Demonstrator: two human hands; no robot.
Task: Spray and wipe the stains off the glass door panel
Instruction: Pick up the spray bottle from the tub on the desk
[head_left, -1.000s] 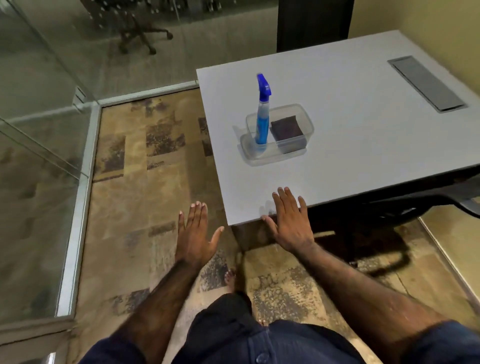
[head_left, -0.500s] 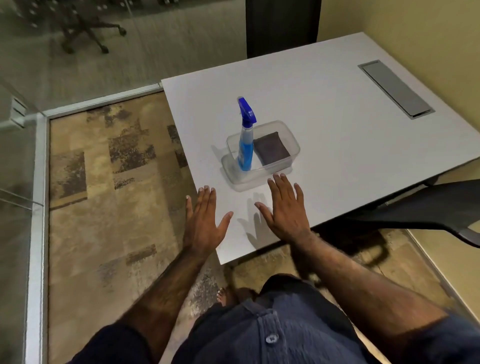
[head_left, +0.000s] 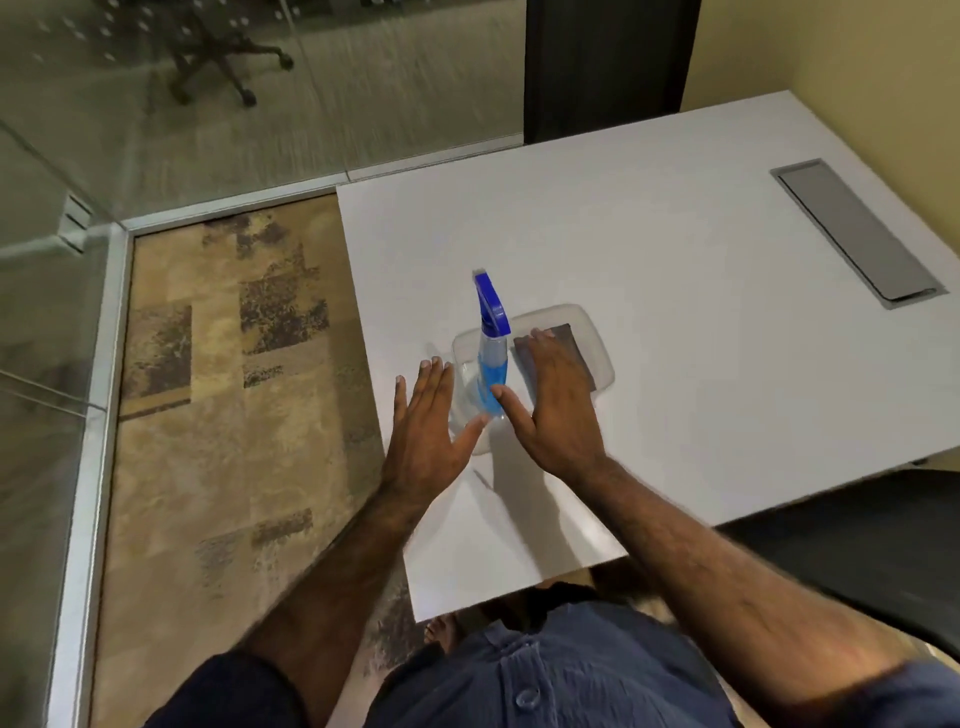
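A blue spray bottle (head_left: 491, 343) stands upright in a clear plastic tub (head_left: 597, 343) on the white desk (head_left: 675, 312). A dark folded cloth (head_left: 569, 338) lies in the tub to the bottle's right. My left hand (head_left: 428, 426) is open just left of the bottle, fingers spread, thumb near the bottle's base. My right hand (head_left: 553, 405) is open over the tub, covering most of the cloth, its thumb close to the bottle. Neither hand grips anything. The glass door panel (head_left: 47, 312) stands at the far left.
A grey cable cover (head_left: 857, 234) is set into the desk at the right. A black chair seat (head_left: 857, 545) pokes out under the desk's near right edge. Patterned carpet (head_left: 223, 415) lies between desk and glass. An office chair (head_left: 218, 57) stands beyond the glass.
Both hands have moved forward over the desk to either side of the spray bottle, and the right hand now covers the cloth. The view has come closer to the desk.
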